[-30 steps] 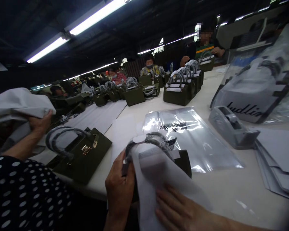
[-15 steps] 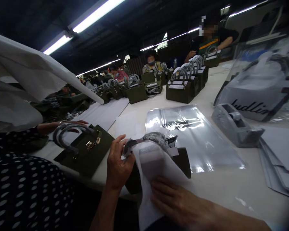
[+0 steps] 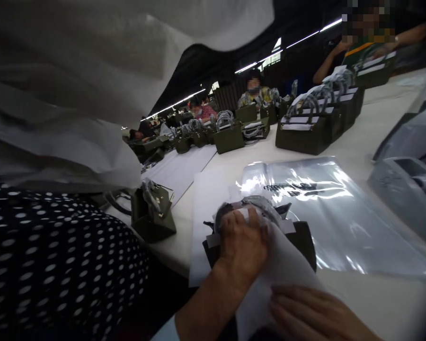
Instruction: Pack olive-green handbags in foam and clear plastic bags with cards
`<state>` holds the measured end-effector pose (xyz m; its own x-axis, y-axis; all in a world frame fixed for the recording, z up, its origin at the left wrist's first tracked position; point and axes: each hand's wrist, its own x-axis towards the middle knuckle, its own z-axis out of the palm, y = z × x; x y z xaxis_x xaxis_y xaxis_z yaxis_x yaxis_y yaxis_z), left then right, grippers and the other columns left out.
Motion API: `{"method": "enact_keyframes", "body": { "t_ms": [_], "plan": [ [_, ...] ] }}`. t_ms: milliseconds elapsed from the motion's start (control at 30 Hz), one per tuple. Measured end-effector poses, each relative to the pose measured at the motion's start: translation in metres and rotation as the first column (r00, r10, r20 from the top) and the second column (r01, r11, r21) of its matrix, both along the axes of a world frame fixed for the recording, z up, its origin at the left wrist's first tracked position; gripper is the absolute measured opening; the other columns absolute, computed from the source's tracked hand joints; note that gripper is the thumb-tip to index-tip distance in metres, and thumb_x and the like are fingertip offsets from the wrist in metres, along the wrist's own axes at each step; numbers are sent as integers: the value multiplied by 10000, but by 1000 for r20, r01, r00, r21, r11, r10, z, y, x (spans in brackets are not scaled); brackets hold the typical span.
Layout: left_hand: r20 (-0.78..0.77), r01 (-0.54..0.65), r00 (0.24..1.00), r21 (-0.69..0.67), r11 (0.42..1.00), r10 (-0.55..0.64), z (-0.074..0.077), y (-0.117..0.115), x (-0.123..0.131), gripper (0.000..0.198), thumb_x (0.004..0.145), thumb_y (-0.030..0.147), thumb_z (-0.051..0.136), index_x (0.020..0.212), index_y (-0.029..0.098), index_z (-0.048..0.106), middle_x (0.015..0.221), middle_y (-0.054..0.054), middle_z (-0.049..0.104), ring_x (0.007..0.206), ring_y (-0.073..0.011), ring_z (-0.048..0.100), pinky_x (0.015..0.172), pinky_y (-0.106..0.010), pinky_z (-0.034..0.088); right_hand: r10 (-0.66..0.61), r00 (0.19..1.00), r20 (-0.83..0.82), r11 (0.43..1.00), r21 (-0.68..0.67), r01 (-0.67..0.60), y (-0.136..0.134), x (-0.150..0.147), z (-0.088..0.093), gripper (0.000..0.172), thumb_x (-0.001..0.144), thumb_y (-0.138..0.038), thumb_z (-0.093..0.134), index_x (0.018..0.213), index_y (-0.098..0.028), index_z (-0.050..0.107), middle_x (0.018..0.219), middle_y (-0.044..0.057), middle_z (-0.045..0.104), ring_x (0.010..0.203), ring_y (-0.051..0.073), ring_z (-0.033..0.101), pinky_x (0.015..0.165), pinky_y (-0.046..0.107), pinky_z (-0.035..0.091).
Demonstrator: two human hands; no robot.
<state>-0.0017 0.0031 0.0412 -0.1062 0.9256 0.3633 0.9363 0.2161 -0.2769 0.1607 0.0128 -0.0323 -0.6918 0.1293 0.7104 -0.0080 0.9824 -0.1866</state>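
While my left hand (image 3: 243, 241) curls over the white sheet (image 3: 289, 265) at the wrapped handles (image 3: 264, 204), apparently steadying it, I cannot tell whether it grips. My right hand (image 3: 312, 310) lies lower down, fingers straight, presumably keeping the sheet flat; the green handbag (image 3: 306, 244) shows behind, just past my left fingers.

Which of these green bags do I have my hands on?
The bag at bottom centre, with white sheet over it: left hand at its handles, right hand on the sheet. Your hands touch no other bag.
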Motion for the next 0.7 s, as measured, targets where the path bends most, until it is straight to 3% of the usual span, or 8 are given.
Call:
{"method": "enact_keyframes", "body": {
  "t_ms": [100, 133, 200, 333, 467, 600, 700],
  "plan": [
    [-4, 45, 999, 11, 999, -45, -3, -6, 1, 328, 866, 332, 366, 1065, 116, 512, 914, -139, 569, 897, -285, 525, 792, -463, 421, -258, 959, -120, 965, -77, 250, 29, 9, 24, 784, 725, -460, 629, 1369, -169, 291, 1229, 156, 505, 1180, 274, 443, 999, 408, 387],
    [-10, 58, 998, 26, 998, -58, -4, -7, 1, 306, 868, 319, 363, 1037, 118, 521, 911, -134, 567, 891, -281, 524, 797, -469, 415, -336, 936, -106, 939, -108, 326, 40, 7, 31, 905, 691, -524, 633, 1398, -146, 215, 1302, 182, 423, 1230, 304, 377, 1012, 459, 355],
    [-18, 93, 996, 65, 994, -92, -5, -8, 0, 248, 863, 282, 380, 971, 121, 534, 897, -120, 567, 880, -272, 521, 808, -471, 407, -378, 926, -2, 918, -133, 374, 62, -1, 41, 1022, 659, -608, 608, 1416, -119, 126, 1371, 205, 315, 1276, 336, 291, 1016, 534, 305],
    [-5, 183, 983, 136, 974, -184, -6, -3, -7, 141, 844, 224, 429, 868, 135, 536, 838, -77, 567, 837, -235, 523, 825, -443, 406, -233, 949, 213, 921, -265, 286, 89, -19, 46, 972, 689, -542, 614, 1417, -143, 107, 1394, 184, 286, 1296, 303, 266, 1036, 537, 254],
    [13, 254, 965, 209, 944, -262, -5, -1, -14, 117, 832, 228, 464, 844, 145, 545, 819, -62, 562, 840, -226, 516, 835, -419, 409, -96, 971, 219, 900, -397, 179, 101, -27, 50, 1048, 635, -451, 678, 1425, -129, 69, 1442, 192, 140, 1334, 317, 133, 1052, 517, 213],
    [44, 329, 936, 240, 913, -349, -6, -3, -16, 101, 814, 188, 480, 863, 175, 567, 815, -45, 564, 809, -214, 517, 780, -397, 428, 74, 986, 147, 903, -431, -4, 109, -30, 56, 776, 622, -285, 681, 1313, -146, 354, 1299, 137, 395, 1212, 255, 367, 1007, 396, 331],
    [58, 378, 913, 253, 891, -404, -5, -2, -15, 128, 804, 174, 499, 904, 185, 579, 828, -45, 577, 778, -207, 515, 733, -385, 444, 92, 986, 141, 908, -419, -25, 111, -33, 63, 628, 586, -245, 689, 1159, -142, 451, 1119, 98, 499, 1028, 212, 478, 883, 350, 407]
  ]
}}
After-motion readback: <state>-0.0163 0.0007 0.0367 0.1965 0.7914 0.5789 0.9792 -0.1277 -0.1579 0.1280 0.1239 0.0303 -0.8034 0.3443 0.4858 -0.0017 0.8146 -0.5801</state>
